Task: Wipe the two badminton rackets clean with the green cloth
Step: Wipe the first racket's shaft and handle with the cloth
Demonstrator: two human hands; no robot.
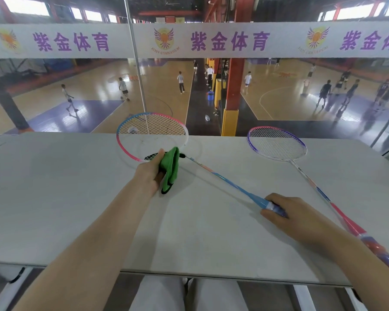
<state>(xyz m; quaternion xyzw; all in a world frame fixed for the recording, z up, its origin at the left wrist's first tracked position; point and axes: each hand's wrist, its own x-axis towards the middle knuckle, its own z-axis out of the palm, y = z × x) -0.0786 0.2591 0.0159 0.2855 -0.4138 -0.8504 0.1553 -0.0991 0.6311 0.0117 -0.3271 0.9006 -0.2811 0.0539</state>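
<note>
Two hands work over a pale desk [76, 198]. Nearest the viewer, the right hand [288, 212] is curled round the grip end of the blue-and-pink racket [234, 187], holding it at a low slant so the shaft runs up and left across the desk. Farther out, the left hand [149, 173] clutches the folded green cloth [170, 171], thumb on its upper edge, with the cloth pressed at the throat where shaft meets frame; the head's lower rim appears to touch or sit just above the desk. The second racket [279, 144], purple-and-white at the head with a red-and-blue handle, lies on the desk to the right, untouched by either hand, its handle passing beneath the right forearm. Beyond the desk edge, a glass pane overlooks sports courts with players. To wipe well, the right hand should probably steady and rotate the handle while the cloth wraps the frame and slides round the rim, with light pressure near the strings.
</note>
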